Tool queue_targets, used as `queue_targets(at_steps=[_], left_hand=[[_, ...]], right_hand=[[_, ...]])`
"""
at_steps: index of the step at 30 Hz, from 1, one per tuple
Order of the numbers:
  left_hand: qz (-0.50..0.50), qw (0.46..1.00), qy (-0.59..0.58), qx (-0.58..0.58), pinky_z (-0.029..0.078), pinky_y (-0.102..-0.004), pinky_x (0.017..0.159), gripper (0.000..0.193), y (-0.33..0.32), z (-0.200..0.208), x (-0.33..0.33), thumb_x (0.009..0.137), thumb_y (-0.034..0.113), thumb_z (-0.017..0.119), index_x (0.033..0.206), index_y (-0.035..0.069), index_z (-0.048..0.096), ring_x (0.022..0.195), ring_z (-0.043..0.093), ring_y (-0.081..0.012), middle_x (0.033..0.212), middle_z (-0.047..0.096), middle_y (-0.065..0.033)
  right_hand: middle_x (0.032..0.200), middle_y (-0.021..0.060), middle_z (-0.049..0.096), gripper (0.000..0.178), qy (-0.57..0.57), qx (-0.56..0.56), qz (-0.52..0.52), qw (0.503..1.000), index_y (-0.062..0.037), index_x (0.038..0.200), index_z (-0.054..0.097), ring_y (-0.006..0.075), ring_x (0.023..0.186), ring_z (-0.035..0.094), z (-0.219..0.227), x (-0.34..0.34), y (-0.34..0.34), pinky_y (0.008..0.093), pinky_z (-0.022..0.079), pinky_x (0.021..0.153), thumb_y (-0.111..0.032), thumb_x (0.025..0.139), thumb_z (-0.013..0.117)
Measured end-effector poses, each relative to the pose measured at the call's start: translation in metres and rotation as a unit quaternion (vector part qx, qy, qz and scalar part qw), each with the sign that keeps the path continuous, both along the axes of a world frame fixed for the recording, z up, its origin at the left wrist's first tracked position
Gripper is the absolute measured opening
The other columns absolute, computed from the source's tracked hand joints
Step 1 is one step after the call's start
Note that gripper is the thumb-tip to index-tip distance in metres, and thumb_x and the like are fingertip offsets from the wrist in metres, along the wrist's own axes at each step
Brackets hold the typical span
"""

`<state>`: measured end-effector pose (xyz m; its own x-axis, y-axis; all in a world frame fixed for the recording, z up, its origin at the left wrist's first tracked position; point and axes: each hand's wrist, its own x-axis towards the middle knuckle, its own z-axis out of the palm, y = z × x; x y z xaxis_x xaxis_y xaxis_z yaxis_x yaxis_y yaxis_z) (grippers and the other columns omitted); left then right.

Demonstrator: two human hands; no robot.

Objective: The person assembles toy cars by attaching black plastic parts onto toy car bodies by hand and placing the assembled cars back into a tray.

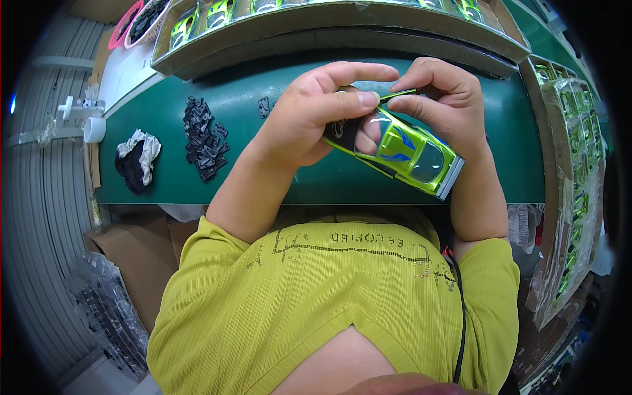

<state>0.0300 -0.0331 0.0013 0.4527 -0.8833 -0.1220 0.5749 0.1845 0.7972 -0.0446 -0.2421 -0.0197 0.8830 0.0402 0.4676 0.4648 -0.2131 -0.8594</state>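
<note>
Both hands grip a lime-green plastic toy car body above the green desk: left hand clasps its black front end, right hand pinches its upper edge. A pile of small black plastic parts lies left of them.

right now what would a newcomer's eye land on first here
The bright green toy car body, held above the dark green table between the left hand and right hand. Next, the pile of small black parts to the left, and trays of more green car bodies along the right.
</note>
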Motion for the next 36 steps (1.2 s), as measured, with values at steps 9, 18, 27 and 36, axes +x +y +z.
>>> queue_targets(at_steps=[9,18,27,36], left_hand=[[0.035,0.996,0.082,-0.002,0.059,-0.0239,0.073,0.042,0.002,-0.011,0.015,0.093,0.007,0.052,0.13,-0.011,0.053,0.061,0.069,-0.0128,0.087,0.073,-0.0145],[0.025,0.996,0.088,-0.014,0.058,-0.0194,0.062,0.04,0.004,-0.006,0.014,0.094,0.006,0.051,0.13,-0.012,0.051,0.057,0.069,-0.0125,0.081,0.072,-0.0159],[0.021,0.997,0.06,0.037,0.057,-0.0192,0.06,0.039,0.001,0.0,0.009,0.095,0.006,0.052,0.13,-0.009,0.053,0.056,0.068,-0.0123,0.078,0.071,-0.0143],[0.039,0.996,0.079,0.027,0.057,-0.0198,0.061,0.039,0.001,-0.001,0.011,0.094,0.005,0.052,0.13,-0.01,0.053,0.056,0.068,-0.0124,0.078,0.071,-0.0141]], right_hand=[[0.093,0.0097,0.071,0.014,0.052,0.096,-0.024,0.994,-0.001,0.101,0.071,0.0165,0.086,0.071,-0.005,-0.006,0.004,0.0245,0.057,0.075,-0.007,0.089,0.072],[0.091,0.0079,0.071,0.015,0.014,0.027,-0.025,0.999,-0.0012,0.101,0.072,0.0155,0.083,0.069,-0.009,-0.003,-0.002,0.0243,0.056,0.075,-0.007,0.087,0.074],[0.083,0.0075,0.068,0.008,-0.079,-0.042,-0.02,0.996,-0.0005,0.09,0.069,0.0131,0.074,0.064,-0.005,-0.004,-0.005,0.0238,0.05,0.066,-0.003,0.083,0.074],[0.086,0.0059,0.068,0.01,0.002,0.0,0.012,1.0,-0.0005,0.093,0.07,0.0138,0.079,0.065,-0.005,-0.002,-0.007,0.0236,0.052,0.07,-0.004,0.085,0.074]])
